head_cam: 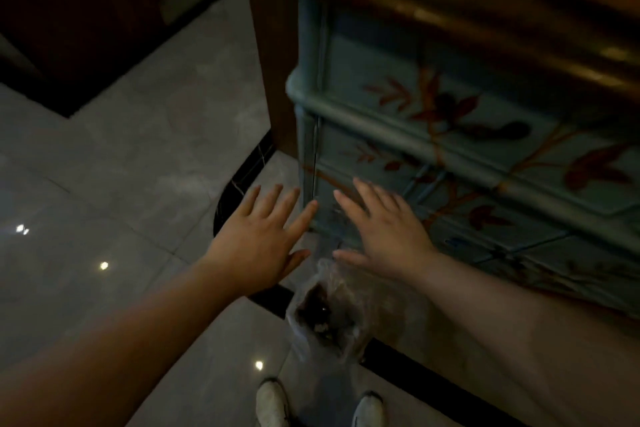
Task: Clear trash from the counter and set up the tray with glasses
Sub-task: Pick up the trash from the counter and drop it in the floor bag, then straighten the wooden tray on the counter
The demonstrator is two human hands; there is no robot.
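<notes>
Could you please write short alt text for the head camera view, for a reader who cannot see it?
Two bare hands, left hand and right hand, reach out open and empty above a clear plastic trash bag on the tiled floor. A blue cabinet painted with red leaves stands to the right, and white shoes show below in the dim light.

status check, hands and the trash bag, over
Left hand and right hand both open, empty, fingers spread. Plastic trash bag below them on floor by painted cabinet, mouth open. Nothing in the way.
</notes>
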